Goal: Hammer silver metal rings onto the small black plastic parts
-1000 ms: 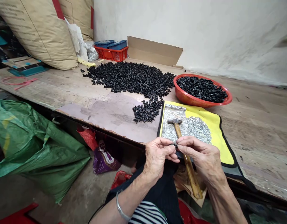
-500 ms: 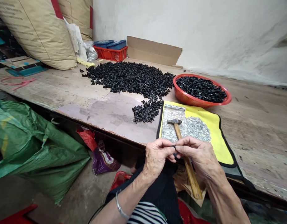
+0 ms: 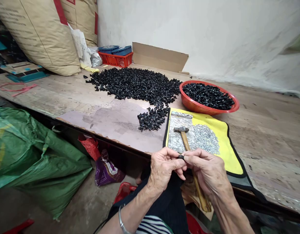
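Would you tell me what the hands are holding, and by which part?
The left hand and right hand pinch a small black piece between their fingertips, from opposite sides; its exact shape is hidden.

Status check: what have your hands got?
Left hand, right hand pinching small black part. Hammer lying beneath them.
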